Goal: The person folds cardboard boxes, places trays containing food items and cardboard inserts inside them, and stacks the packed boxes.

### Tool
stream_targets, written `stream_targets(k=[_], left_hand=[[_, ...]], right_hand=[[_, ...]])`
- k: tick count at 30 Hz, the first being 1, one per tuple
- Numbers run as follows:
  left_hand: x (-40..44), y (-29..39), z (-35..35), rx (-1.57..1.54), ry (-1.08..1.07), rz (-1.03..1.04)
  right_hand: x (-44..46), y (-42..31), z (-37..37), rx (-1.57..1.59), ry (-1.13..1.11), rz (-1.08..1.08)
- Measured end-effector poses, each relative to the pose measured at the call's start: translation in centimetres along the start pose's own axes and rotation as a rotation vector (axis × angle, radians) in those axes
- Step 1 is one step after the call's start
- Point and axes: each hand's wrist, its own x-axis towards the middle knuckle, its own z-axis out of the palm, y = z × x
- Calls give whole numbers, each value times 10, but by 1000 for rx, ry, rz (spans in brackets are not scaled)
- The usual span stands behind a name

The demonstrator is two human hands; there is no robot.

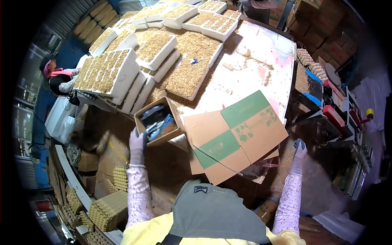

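Observation:
My gloved left hand [137, 141] is at the left side of a small open cardboard box [177, 132], its fingers up against the box wall. Blue and dark packets [157, 122] fill that box. Flattened cardboard cartons with green print [241, 136] lie on the near part of the white table [261, 49], right of the box. My gloved right hand [300, 148] is to the right of the cartons, apart from them, with its fingers bent together. Whether something thin is in it is too small to tell.
White foam trays of grain-like material [104, 73] stand stacked at the back left. A person [59, 75] is beside them, another [257, 10] behind the table. Egg trays [108, 210] are at the lower left. Machinery [339, 110] stands at the right.

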Motion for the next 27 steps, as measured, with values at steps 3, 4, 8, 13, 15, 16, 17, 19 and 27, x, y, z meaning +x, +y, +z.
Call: stream_targets(k=[3, 4, 8, 13, 15, 16, 17, 19, 27], left_hand=[[47, 23, 24, -44, -301, -123], [66, 19, 32, 25, -285, -31], [71, 50, 55, 412, -243, 125], [10, 150, 62, 923, 5, 251], [-18, 171, 58, 871, -37, 441], [-28, 175, 59, 858, -79, 430], [-35, 177, 61, 842, -121, 423], [-44, 182, 64, 796, -141, 442], [-136, 162, 100, 11, -543, 155]], right_hand=[[36, -34, -7, -143, 5, -66], [36, -49, 5, -146, -22, -50], [38, -64, 47, -392, -169, -142], [41, -76, 112, -407, -502, -34], [35, -97, 121, -521, -684, -55], [39, -92, 122, -519, -685, -8], [40, -88, 117, -546, -677, 8], [29, -91, 110, -589, -647, 45], [-24, -95, 65, -991, -613, 214]])
